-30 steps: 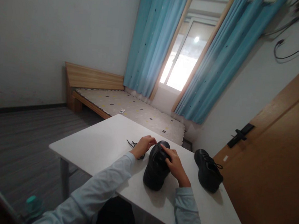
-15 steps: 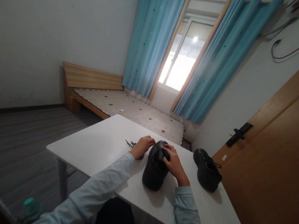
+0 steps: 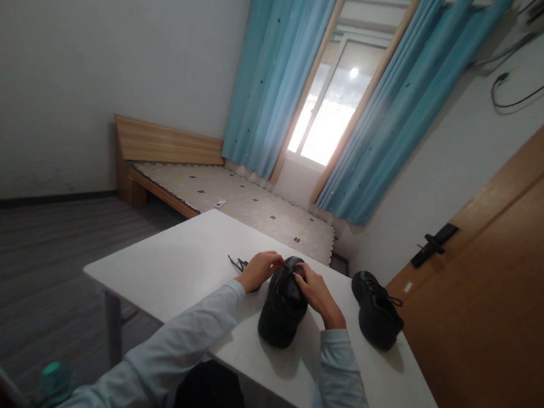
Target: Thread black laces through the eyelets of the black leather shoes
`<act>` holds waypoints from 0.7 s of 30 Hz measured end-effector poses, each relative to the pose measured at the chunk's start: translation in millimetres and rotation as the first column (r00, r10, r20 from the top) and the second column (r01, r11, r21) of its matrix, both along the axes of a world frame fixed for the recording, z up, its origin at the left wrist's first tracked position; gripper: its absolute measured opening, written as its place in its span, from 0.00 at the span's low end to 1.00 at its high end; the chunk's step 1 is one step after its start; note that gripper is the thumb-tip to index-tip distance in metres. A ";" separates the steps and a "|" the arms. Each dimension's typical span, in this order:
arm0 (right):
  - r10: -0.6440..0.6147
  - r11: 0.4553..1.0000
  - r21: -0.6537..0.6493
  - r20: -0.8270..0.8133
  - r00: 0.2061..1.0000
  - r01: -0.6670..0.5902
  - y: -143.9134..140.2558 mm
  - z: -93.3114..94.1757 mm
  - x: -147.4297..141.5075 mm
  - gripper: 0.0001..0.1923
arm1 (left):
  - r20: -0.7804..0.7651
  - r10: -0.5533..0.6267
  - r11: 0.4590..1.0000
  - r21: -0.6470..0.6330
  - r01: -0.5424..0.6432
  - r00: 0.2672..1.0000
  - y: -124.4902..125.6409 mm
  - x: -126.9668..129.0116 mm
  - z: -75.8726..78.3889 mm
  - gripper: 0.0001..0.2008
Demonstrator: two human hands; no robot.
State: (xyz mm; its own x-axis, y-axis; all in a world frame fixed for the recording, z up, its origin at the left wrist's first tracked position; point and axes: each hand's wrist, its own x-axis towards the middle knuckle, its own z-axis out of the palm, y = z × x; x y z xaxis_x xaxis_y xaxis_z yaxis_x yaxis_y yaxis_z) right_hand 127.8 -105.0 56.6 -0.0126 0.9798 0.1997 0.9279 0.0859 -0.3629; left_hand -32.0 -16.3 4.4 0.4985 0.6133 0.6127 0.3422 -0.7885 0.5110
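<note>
Fingers of the left hand are curling together beside the far end of a black leather lace-up shoe, while those of the right hand are pressing on its top; whether either is pinching a lace is too small to tell. The shoe is sitting mid-way across a white rectangular table, with a loose black shoelace trailing just left, bare tabletop stretching toward the left edge, and a second black shoe lying apart near the right edge.
</note>
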 end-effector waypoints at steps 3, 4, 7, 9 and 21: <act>-0.026 0.999 -0.039 0.103 0.994 0.030 6.5 4.7 0.3 0.16 | 0.002 0.003 1.000 -0.013 -0.003 1.000 -1.7 1.8 -1.3 0.07; -0.032 0.998 -0.046 0.148 0.989 0.039 8.0 6.5 0.1 0.16 | 0.003 0.009 1.000 -0.021 -0.009 1.000 -2.5 2.6 -1.7 0.08; -0.063 0.996 -0.051 0.248 0.967 0.078 10.7 11.3 -2.3 0.18 | -0.002 0.036 0.998 -0.050 -0.036 0.999 -4.9 5.4 -2.3 0.07; -0.080 0.995 -0.041 0.285 0.955 0.096 11.7 12.8 -4.7 0.18 | -0.009 0.051 0.996 -0.069 -0.052 0.999 -6.1 7.2 -2.1 0.07; -0.229 0.965 0.190 0.260 0.938 0.183 14.1 -4.1 -11.4 0.09 | -0.032 0.076 0.995 -0.063 -0.078 0.997 -3.8 12.5 -1.8 0.07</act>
